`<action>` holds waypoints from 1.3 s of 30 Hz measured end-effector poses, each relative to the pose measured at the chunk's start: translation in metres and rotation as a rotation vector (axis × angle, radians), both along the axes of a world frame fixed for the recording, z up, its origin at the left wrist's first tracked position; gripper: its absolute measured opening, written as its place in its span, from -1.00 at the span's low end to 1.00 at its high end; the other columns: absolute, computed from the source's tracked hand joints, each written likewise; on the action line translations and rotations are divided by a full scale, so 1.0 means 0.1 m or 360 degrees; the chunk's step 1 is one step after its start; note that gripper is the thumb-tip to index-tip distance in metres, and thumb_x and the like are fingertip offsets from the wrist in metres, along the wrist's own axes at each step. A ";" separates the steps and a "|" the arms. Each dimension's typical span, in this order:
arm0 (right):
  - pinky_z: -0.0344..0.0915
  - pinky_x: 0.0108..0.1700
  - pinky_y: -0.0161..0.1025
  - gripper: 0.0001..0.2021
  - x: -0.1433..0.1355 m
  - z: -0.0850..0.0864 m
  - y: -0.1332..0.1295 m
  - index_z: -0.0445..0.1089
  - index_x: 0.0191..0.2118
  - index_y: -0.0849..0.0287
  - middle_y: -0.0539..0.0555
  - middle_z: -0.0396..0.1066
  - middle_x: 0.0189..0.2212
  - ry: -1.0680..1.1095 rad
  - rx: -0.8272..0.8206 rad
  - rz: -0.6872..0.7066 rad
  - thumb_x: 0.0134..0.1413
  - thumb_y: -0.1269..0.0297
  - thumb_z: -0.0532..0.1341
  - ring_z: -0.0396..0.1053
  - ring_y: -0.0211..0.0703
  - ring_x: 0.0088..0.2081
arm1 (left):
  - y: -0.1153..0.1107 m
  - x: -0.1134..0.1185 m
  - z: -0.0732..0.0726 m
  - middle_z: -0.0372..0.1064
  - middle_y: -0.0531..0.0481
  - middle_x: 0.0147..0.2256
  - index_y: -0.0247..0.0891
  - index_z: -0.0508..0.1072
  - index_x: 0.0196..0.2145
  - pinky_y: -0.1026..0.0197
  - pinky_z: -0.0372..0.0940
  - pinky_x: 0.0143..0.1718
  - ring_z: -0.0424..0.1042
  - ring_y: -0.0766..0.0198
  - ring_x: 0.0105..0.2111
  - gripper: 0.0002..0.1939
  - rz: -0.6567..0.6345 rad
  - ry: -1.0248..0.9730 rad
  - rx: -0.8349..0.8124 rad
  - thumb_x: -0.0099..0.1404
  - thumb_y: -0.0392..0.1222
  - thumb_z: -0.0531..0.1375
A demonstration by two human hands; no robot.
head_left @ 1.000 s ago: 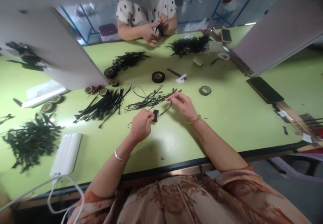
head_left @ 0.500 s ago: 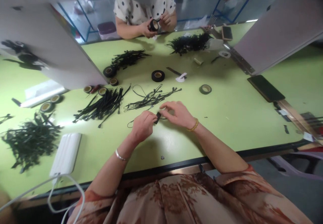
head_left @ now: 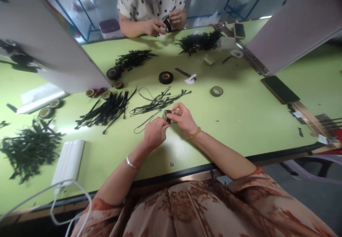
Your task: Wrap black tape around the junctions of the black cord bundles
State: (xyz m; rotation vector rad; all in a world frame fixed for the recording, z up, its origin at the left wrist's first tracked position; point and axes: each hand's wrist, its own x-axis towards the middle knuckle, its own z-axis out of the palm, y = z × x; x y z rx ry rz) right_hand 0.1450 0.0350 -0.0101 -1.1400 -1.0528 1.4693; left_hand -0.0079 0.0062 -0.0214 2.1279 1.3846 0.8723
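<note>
A small roll of black tape (head_left: 167, 116) with a tan core is tilted up between my two hands, just above the table. My right hand (head_left: 185, 118) is closed, its fingers gripping the roll from the right. On the other side, my left hand (head_left: 155, 133) pinches a thin black cable (head_left: 139, 128) at the roll's lower edge. The cable's looped part trails out to the left across the table. Where tape and cable meet is hidden by my fingertips. Just behind my hands lies a loose bunch of thin black cables (head_left: 156, 103).
A thicker cable bundle (head_left: 107, 110) and a white power bank (head_left: 68, 162) lie left. Several tape rolls sit around, including a black roll (head_left: 166, 77) and a grey-green one (head_left: 216, 91). A phone (head_left: 280, 89) rests right. Opposite, a co-worker's hands (head_left: 162, 26) hold black tape.
The tape roll has turned from edge-on to show its core and risen slightly. My right hand has shifted left and curled round it. My left hand has moved slightly, still pinching.
</note>
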 end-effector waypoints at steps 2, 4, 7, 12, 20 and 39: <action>0.29 -0.31 -0.26 -0.56 0.00 0.01 -0.01 0.10 -0.30 0.06 -0.18 0.21 -0.56 0.0052 0.0033 -0.0035 -0.20 0.15 0.39 0.30 -0.29 -0.48 | -0.02 0.01 0.02 0.30 0.00 -0.50 -0.20 0.37 -0.43 0.20 0.07 -0.40 0.26 0.22 -0.47 -0.90 0.0114 0.0020 -0.0073 0.26 -0.21 0.15; 0.30 -0.30 -0.25 -0.54 0.01 0.04 -0.02 0.08 -0.30 0.05 -0.17 0.20 -0.53 0.0102 0.0080 -0.0052 -0.19 0.14 0.39 0.30 -0.28 -0.47 | -0.04 0.02 0.05 0.28 0.04 -0.53 -0.19 0.36 -0.44 0.21 0.05 -0.42 0.24 0.25 -0.51 -0.90 0.0219 0.0004 -0.0170 0.24 -0.21 0.16; 0.30 -0.30 -0.24 -0.53 0.02 0.09 -0.05 0.08 -0.32 0.05 -0.13 0.22 -0.49 0.0173 0.0154 -0.0041 -0.19 0.14 0.41 0.29 -0.27 -0.46 | -0.05 0.02 0.07 0.29 0.07 -0.56 -0.19 0.32 -0.44 0.22 0.08 -0.42 0.25 0.27 -0.53 -0.89 0.0308 -0.0147 -0.0309 0.25 -0.21 0.14; 0.27 -0.36 -0.24 -0.49 0.02 0.16 -0.08 0.12 -0.32 0.05 -0.10 0.28 -0.49 0.0233 0.0209 0.0046 -0.25 0.08 0.47 0.27 -0.25 -0.46 | -0.02 0.00 0.05 0.45 0.03 -0.42 -0.19 0.25 -0.29 0.22 0.23 -0.31 0.42 0.26 -0.41 -0.94 0.0334 -0.0588 -0.0449 0.29 -0.21 0.11; 0.11 -0.47 -0.31 -0.58 0.07 0.10 -0.08 0.16 -0.32 0.09 -0.11 0.23 -0.49 0.0210 0.0416 0.0193 -0.14 0.15 0.44 0.17 -0.33 -0.51 | 0.00 -0.02 0.04 0.22 0.10 -0.57 -0.22 0.24 -0.45 0.29 0.09 -0.46 0.17 0.38 -0.57 -0.78 0.0244 -0.0662 -0.0697 0.34 -0.13 0.06; 0.27 -0.19 -0.08 -0.87 0.22 0.21 0.03 0.32 -0.26 0.12 0.12 0.44 -0.31 -0.1109 0.1211 -0.0311 0.10 0.21 0.20 0.36 -0.04 -0.24 | 0.05 -0.19 0.09 0.13 0.10 -0.63 -0.26 0.24 -0.57 0.26 -0.06 -0.49 0.05 0.39 -0.59 -0.66 -0.0034 0.0050 0.0113 0.35 -0.13 0.04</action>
